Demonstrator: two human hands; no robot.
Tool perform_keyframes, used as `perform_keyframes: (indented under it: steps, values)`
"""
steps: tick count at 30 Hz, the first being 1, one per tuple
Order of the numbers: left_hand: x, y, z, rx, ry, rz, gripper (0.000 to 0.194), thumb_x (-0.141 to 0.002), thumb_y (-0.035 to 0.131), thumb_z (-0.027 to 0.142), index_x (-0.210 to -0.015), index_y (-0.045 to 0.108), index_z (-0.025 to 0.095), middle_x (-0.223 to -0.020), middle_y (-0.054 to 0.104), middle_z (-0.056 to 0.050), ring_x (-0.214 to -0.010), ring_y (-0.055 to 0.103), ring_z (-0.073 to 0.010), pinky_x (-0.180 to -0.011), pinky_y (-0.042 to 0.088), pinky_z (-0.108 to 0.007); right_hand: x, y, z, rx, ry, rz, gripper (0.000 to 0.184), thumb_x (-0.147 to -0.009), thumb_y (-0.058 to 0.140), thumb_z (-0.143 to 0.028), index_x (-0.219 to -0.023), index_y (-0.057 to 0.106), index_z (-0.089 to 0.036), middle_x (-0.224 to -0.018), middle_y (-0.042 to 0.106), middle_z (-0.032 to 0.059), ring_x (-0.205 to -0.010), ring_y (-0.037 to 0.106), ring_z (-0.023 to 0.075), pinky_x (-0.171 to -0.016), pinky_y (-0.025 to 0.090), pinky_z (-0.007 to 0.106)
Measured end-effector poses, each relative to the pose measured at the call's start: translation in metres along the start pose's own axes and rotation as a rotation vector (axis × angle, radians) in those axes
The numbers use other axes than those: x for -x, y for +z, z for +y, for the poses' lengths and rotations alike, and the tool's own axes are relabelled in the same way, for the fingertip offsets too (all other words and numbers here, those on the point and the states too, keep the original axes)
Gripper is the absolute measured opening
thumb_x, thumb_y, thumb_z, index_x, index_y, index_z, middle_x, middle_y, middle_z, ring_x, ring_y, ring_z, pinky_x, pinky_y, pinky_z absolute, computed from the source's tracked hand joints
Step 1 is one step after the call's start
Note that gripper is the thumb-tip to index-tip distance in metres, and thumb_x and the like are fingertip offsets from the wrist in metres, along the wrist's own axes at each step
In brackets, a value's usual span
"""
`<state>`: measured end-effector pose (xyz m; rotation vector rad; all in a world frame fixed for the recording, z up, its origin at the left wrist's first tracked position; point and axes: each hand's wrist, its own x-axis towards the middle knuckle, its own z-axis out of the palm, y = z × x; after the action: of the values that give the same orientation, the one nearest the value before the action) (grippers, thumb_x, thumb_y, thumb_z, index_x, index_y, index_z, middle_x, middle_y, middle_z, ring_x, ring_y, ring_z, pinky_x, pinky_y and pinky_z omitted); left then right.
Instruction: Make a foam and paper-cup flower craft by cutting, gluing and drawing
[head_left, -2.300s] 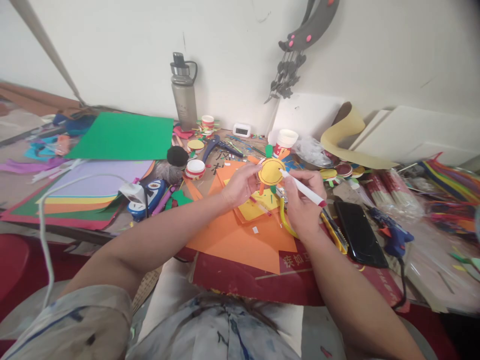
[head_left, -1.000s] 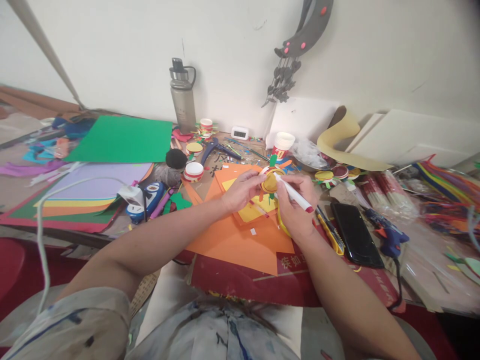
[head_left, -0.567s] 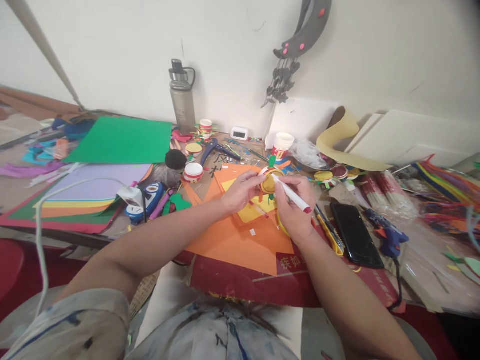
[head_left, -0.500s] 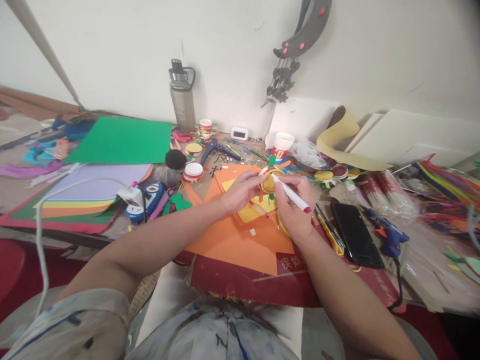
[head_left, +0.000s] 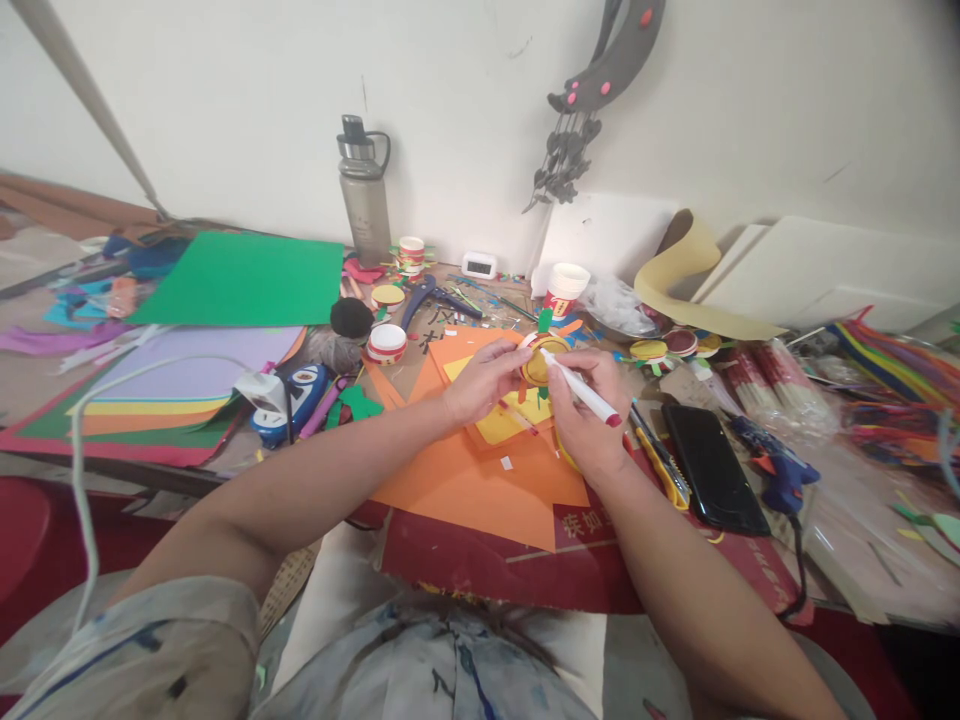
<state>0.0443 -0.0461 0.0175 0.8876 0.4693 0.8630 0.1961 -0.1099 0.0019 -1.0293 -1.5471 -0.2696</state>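
My left hand (head_left: pixel 487 381) pinches the left rim of a small paper-cup turtle (head_left: pixel 535 369). Its round yellow top carries a dark drawn ring, and green and orange paper tabs stick out around it. In my right hand (head_left: pixel 592 405) is a white marker with a red end (head_left: pixel 589 395), gripped like a pen. The marker's tip is at the yellow top; whether it touches cannot be made out. Both hands are above orange sheets (head_left: pixel 480 500) and a smaller yellow sheet (head_left: pixel 499 418).
Right of my right hand lie a yellow utility knife (head_left: pixel 661 462), a black phone (head_left: pixel 714 468) and a blue glue gun (head_left: pixel 778 465). A power strip (head_left: pixel 291 405) and coloured sheets (head_left: pixel 240 280) are at left. Behind stand paper cups (head_left: pixel 565 290) and a bottle (head_left: pixel 366 195).
Since the oldest frame, the turtle has tipped, so its yellow top looks darker and some white cup side shows. The marker tip has shifted left across the top. Both hands keep their hold.
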Motion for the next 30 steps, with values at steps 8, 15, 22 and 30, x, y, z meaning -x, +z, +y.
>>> perform_keyframes:
  steps: [8, 15, 22, 30]
  values:
    - [0.0012, 0.0024, 0.0002, -0.010, 0.006, 0.022, 0.030, -0.091, 0.084, 0.027, -0.077, 0.061, 0.015, -0.069, 0.063, 0.002, -0.054, 0.063, -0.0108, -0.047, 0.045, -0.023, -0.0016, -0.0021, -0.0057, -0.006, -0.033, -0.033, 0.004, -0.103, 0.067, -0.031, -0.103, 0.066, -0.027, -0.090, 0.075, 0.0014, -0.080, 0.074, 0.0201, -0.076, 0.060, 0.037]
    - [0.0018, 0.0035, 0.0026, 0.017, 0.022, 0.016, 0.030, -0.091, 0.082, 0.020, -0.072, 0.061, 0.014, -0.068, 0.065, 0.002, -0.061, 0.065, -0.0090, -0.059, 0.054, -0.020, -0.0018, -0.0026, -0.0054, 0.022, -0.079, -0.043, 0.002, -0.102, 0.067, -0.028, -0.102, 0.066, -0.026, -0.089, 0.077, 0.0019, -0.080, 0.075, 0.0208, -0.072, 0.061, 0.036]
    - [0.0014, 0.0029, 0.0033, -0.020, 0.007, 0.000, 0.032, -0.089, 0.087, 0.029, -0.072, 0.063, 0.014, -0.066, 0.064, 0.002, -0.057, 0.063, -0.0100, -0.054, 0.051, -0.022, -0.0010, -0.0024, -0.0050, 0.022, -0.095, -0.051, 0.002, -0.101, 0.068, -0.027, -0.100, 0.066, -0.027, -0.087, 0.076, 0.0015, -0.079, 0.075, 0.0210, -0.072, 0.061, 0.036]
    - [-0.0007, 0.0033, 0.0016, 0.015, 0.010, 0.034, 0.033, -0.091, 0.084, 0.025, -0.072, 0.059, 0.015, -0.064, 0.063, 0.003, -0.053, 0.061, -0.0089, -0.053, 0.050, -0.021, 0.0001, -0.0022, -0.0049, 0.026, -0.081, -0.079, 0.003, -0.099, 0.068, -0.028, -0.097, 0.065, -0.027, -0.086, 0.075, 0.0013, -0.076, 0.073, 0.0210, -0.072, 0.060, 0.037]
